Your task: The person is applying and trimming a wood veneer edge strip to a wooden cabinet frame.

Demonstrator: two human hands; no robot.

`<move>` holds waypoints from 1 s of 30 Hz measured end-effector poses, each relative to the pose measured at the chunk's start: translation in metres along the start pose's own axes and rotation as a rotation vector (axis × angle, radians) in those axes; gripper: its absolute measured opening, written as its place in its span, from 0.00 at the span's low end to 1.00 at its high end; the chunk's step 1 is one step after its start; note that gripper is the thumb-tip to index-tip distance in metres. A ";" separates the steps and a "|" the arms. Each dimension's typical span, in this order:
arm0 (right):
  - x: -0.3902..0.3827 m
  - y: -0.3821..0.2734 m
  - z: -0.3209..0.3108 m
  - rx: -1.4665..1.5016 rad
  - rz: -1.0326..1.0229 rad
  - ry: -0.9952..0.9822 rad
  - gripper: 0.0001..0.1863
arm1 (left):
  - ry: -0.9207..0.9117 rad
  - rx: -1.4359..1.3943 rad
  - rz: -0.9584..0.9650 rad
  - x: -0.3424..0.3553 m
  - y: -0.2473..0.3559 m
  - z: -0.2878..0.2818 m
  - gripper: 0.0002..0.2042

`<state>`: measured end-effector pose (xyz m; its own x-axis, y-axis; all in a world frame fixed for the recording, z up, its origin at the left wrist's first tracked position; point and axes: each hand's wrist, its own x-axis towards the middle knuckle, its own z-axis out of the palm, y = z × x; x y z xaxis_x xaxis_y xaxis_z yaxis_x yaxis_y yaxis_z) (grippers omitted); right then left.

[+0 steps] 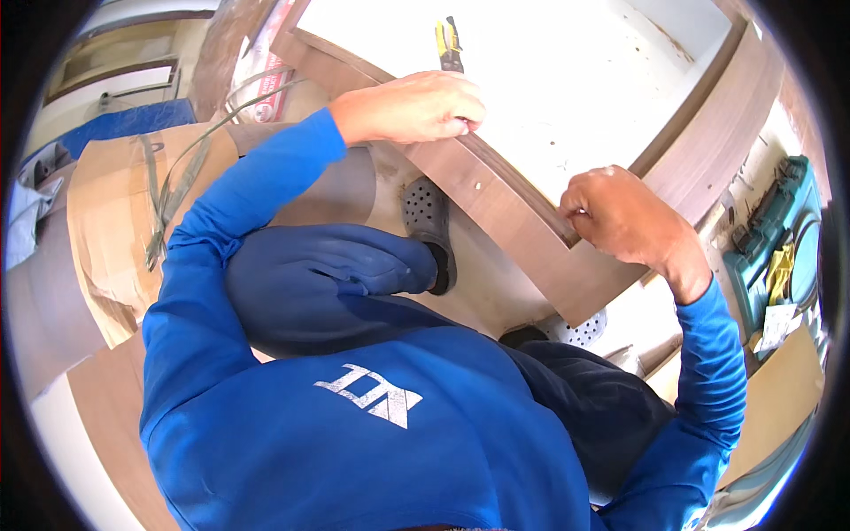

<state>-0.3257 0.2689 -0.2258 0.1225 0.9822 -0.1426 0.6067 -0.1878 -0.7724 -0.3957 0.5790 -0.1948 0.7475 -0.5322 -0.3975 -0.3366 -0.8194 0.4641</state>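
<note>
Pale floor (pixel 489 290) is showing around my feet. Far left: brown cardboard (pixel 106 221), lying with greenish straps (pixel 162 212) trailing across it. Next: my left hand (pixel 412 106), resting on the near edge of a wooden frame (pixel 496 208), fingers curled; whether they are gripping anything, I cannot tell. Below: one grey clog (pixel 425 208), sitting on the floor. Just beyond that hand: a yellow-and-black hand tool (pixel 449 40), touching or nearly touching my fingers. Centre: the frame, bordering a white panel (pixel 540 80). Then: my right hand (pixel 624 217), resting near the frame's closest corner, fingers bent inward, fingertips hiding any grip. Far right: a teal case (pixel 757 239), lying nearby.
</note>
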 end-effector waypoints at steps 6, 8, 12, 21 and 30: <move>0.002 -0.005 -0.007 0.017 0.024 -0.034 0.07 | 0.017 -0.251 -0.014 0.015 0.021 0.007 0.08; 0.002 -0.005 -0.007 0.032 0.039 -0.043 0.07 | -0.025 -0.252 -0.002 0.022 0.022 0.013 0.07; 0.000 -0.002 -0.006 0.038 0.022 -0.047 0.07 | -0.063 -0.186 0.033 0.025 0.026 0.016 0.04; 0.001 -0.005 -0.009 0.067 0.059 -0.074 0.08 | -0.022 -0.245 0.032 0.025 0.023 0.022 0.04; 0.008 -0.007 -0.008 0.138 0.085 0.066 0.10 | 0.165 -0.281 0.063 0.012 0.007 0.022 0.09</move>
<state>-0.3229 0.2776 -0.2171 0.2228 0.9593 -0.1735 0.4786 -0.2627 -0.8378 -0.4017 0.5619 -0.2138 0.8207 -0.5196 -0.2378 -0.2312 -0.6825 0.6934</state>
